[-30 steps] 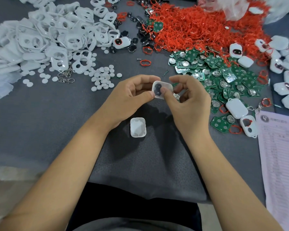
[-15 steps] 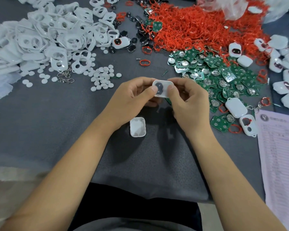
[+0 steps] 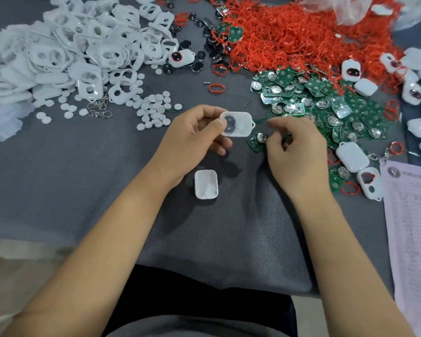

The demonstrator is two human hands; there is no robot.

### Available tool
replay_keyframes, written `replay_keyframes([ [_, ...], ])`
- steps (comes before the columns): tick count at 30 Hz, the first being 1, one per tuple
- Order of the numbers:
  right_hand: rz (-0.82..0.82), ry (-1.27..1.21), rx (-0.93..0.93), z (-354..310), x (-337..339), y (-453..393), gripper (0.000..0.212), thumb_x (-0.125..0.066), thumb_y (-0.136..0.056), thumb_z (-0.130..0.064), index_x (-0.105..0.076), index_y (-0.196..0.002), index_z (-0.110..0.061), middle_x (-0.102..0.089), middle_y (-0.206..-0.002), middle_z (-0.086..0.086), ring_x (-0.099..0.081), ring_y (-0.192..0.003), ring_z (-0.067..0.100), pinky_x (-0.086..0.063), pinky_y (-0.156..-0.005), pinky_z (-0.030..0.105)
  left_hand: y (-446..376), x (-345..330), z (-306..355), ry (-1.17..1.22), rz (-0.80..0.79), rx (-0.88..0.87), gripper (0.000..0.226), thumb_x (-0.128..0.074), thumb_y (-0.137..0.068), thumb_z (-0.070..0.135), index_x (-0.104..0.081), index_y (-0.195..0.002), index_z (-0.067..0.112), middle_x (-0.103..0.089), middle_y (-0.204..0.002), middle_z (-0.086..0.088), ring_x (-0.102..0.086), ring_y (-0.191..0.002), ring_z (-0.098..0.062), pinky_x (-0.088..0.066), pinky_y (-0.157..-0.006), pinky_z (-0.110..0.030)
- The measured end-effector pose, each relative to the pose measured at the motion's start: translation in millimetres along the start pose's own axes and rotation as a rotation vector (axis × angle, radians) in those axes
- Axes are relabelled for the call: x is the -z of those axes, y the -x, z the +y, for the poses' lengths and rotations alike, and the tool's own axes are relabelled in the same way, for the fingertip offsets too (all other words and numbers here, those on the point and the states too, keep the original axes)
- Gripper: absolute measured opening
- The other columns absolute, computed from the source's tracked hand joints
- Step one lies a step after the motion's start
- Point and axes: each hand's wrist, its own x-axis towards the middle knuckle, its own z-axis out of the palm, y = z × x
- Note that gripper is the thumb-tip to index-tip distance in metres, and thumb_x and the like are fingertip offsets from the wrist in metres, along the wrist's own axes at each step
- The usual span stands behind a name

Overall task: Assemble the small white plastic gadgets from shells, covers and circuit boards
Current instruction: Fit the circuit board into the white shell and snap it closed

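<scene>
My right hand (image 3: 294, 152) has let go of the shell (image 3: 237, 124) and now pinches a circuit board (image 3: 257, 141) just below it.

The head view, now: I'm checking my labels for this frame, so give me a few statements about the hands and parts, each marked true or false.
1. The left hand holds a white shell above the cloth. True.
2. The right hand pinches a green circuit board. True.
3. A white cover lies on the grey cloth between the forearms. True.
4. The red rings are heaped at the near left. False: they are heaped at the far right.
5. The printed sheet lies at the left edge. False: it lies at the right edge.
6. Both hands grip the shell. False: only the left hand does.
</scene>
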Motion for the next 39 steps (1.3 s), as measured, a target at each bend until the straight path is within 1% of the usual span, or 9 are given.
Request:
replay_keyframes([
  [2, -0.066, 0.054, 0.019, -1, -1, 1, 0.03, -0.059, -0.094, -0.008, -0.073, -0.12, -0.011, -0.062, -0.106, 0.006, -0.053, -0.087, 0.009, -0.043, -0.079, 0.024, -1, 0, 1, 0.03, 0.009, 0.022, 0.012, -0.057, -0.103, 0.008, -0.066, -0.11, 0.008, -0.073, -0.083, 0.001, -0.068, -0.068, -0.015, -0.052, -0.055, -0.024],
  [5, -0.144, 0.129, 0.052, -2, 0, 4, 0.028, -0.064, -0.096, -0.017, -0.072, -0.122, -0.011, -0.055, -0.106, 0.003, -0.055, -0.089, 0.017, -0.046, -0.077, 0.034, -3, 0, 1, 0.097, 0.017, 0.067, 0.014, -0.055, -0.093, 0.016, -0.062, -0.103, 0.01, -0.071, -0.08, -0.004, -0.065, -0.062, -0.016, -0.046, -0.049, -0.023],
  [10, -0.197, 0.124, 0.051, 1, 3, 5, 0.023, -0.066, -0.096, -0.021, -0.066, -0.118, -0.014, -0.058, -0.109, -0.001, -0.055, -0.092, 0.014, -0.049, -0.081, 0.038, -5, 1, -1, 0.121, 0.004, 0.077, 0.02, -0.054, -0.09, 0.017, -0.063, -0.107, 0.01, -0.074, -0.081, -0.001, -0.07, -0.067, -0.018, -0.049, -0.051, -0.023],
  [15, 0.003, -0.296, -0.046, 3, 3, 1, 0.015, -0.072, -0.095, -0.014, -0.063, -0.107, -0.015, -0.056, -0.078, -0.006, -0.05, -0.064, 0.009, -0.044, -0.064, 0.026, -2, 1, 1, 0.104, -0.053, 0.054, 0.03, -0.05, -0.096, 0.014, -0.071, -0.117, 0.015, -0.078, -0.097, -0.005, -0.074, -0.08, -0.021, -0.054, -0.061, -0.023],
  [19, 0.108, -0.509, -0.042, -5, 3, 1, 0.021, -0.071, -0.097, -0.015, -0.066, -0.118, -0.014, -0.051, -0.074, -0.006, -0.041, -0.062, 0.005, -0.037, -0.061, 0.02, -1, 1, 5, 0.074, -0.095, 0.066, 0.035, -0.043, -0.103, 0.003, -0.071, -0.121, 0.014, -0.079, -0.106, -0.009, -0.077, -0.088, -0.022, -0.057, -0.068, -0.023],
  [25, 0.04, -0.444, 0.045, -17, -6, 4, 0.024, -0.076, -0.093, -0.014, -0.073, -0.117, -0.014, -0.066, -0.085, -0.006, -0.058, -0.071, 0.001, -0.048, -0.067, 0.018, 2, 1, 6, 0.059, -0.177, 0.042, 0.038, -0.044, -0.103, 0.003, -0.072, -0.124, 0.019, -0.079, -0.109, -0.008, -0.078, -0.098, -0.025, -0.059, -0.081, -0.023],
  [28, -0.039, -0.413, 0.06, -16, -7, 5, 0.031, -0.077, -0.093, -0.012, -0.072, -0.123, -0.014, -0.072, -0.094, -0.001, -0.065, -0.076, 0.01, -0.055, -0.071, 0.027, 3, 2, 7, 0.064, -0.195, 0.029, 0.037, -0.047, -0.101, 0.004, -0.073, -0.122, 0.02, -0.079, -0.107, -0.007, -0.077, -0.098, -0.022, -0.059, -0.083, -0.024],
  [34, -0.037, -0.26, 0.197, -15, -6, 7, 0.031, -0.078, -0.091, -0.014, -0.074, -0.122, -0.014, -0.07, -0.097, -0.009, -0.058, -0.079, -0.003, -0.043, -0.075, 0.012, 6, -1, 10, 0.031, -0.199, 0.014, 0.037, -0.051, -0.102, 0.0, -0.072, -0.118, 0.025, -0.08, -0.102, -0.001, -0.077, -0.096, -0.018, -0.059, -0.082, -0.022],
  [39, -0.062, -0.235, 0.248, -16, -5, 7, 0.032, -0.077, -0.091, -0.011, -0.074, -0.122, -0.012, -0.072, -0.099, 0.001, -0.063, -0.087, 0.014, -0.05, -0.079, 0.026, 6, -1, 10, -0.001, -0.199, 0.029, 0.044, -0.045, -0.102, -0.009, -0.07, -0.121, 0.021, -0.08, -0.103, -0.002, -0.077, -0.095, -0.017, -0.059, -0.082, -0.023],
])
